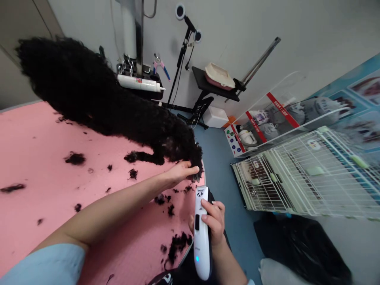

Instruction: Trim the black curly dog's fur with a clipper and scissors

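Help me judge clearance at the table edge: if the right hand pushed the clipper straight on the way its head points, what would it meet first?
Most likely the dog's black paw held by the left hand. The right hand aims the white clipper up at it; depth is unclear.

Person's 2 arms bare to above the elbow. Left hand [179,173] and right hand [214,221] ungloved, no rings. Short pale-blue sleeve [44,264] at near left; nails short.
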The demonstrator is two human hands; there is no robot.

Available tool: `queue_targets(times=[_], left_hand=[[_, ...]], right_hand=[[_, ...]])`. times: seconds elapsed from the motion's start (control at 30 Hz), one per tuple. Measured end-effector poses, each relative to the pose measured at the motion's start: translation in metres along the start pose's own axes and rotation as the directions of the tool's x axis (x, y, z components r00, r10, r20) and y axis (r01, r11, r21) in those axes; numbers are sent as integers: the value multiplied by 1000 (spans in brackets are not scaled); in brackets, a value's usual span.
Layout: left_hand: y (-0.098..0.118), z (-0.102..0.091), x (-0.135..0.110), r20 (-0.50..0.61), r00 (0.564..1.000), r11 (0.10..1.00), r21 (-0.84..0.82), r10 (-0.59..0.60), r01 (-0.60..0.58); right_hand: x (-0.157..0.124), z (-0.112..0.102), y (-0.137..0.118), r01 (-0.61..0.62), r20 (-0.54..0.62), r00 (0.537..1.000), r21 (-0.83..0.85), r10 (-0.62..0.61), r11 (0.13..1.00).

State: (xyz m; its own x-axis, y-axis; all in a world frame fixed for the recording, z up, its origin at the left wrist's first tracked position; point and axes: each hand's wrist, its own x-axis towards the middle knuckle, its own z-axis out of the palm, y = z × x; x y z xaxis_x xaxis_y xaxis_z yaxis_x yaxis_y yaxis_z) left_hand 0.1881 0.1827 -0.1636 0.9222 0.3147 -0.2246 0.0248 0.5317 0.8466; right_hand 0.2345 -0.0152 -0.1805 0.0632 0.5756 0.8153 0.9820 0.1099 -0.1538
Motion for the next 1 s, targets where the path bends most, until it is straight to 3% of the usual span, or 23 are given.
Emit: queue_targets(times=[0.1, 0.27, 0.5, 0.7, 1.0], left_hand=[[-7, 0, -1, 76, 997, 997, 70, 17, -23], [-9, 3, -5, 66, 997, 984, 172, 35, -46], [-1, 1, -2, 13, 999, 996, 78, 40, -41], [-3, 0, -2, 117, 993, 996, 85, 5, -15], [-4, -2, 1, 78, 997, 996, 92, -6, -2]], right_hand=[[0, -1, -1, -5, 48, 999, -22, 6, 1000], [-6, -3, 0, 11, 83, 996, -40, -7, 999], [-6, 3, 1, 6, 71, 997, -51, -2, 999], [1, 9, -2, -70, -26, 997, -21, 69, 997], [2, 15, -5, -119, -30, 993, -38, 118, 992]])
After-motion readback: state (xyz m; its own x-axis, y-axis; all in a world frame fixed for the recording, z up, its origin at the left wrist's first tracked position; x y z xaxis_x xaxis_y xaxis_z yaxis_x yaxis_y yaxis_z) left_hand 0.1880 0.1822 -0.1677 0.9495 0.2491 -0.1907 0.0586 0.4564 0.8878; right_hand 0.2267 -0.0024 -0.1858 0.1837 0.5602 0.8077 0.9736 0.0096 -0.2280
